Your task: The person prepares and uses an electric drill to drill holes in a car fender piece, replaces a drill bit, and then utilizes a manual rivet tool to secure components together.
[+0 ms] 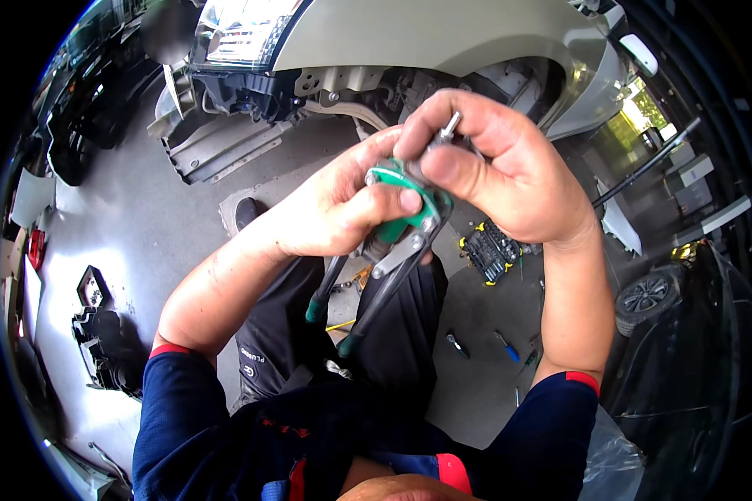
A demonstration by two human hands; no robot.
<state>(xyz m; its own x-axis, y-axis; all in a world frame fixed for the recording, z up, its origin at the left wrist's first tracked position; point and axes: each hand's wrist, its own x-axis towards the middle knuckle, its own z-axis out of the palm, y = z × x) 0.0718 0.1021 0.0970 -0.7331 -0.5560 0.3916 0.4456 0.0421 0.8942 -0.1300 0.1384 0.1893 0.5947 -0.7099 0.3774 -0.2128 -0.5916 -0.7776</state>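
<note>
In front of my chest, my left hand (338, 204) is wrapped round the green head of a two-handled lever tool (403, 224), which looks like a hand riveter. Its thumb presses flat on the green body. Two dark handles with green ends hang down toward my lap, a little apart. My right hand (510, 171) closes its thumb and fingers at the tool's upper end. A thin metal pin (451, 125) sticks up between those fingers. Where the pin meets the tool is hidden by my fingers.
A pale car fender (426, 33) with a headlight (241, 33) and exposed wheel-arch parts stands ahead. An open socket set (489, 250), a ratchet (457, 344) and a blue-handled screwdriver (506, 346) lie on the floor at right. Black car parts (104, 346) lie at left.
</note>
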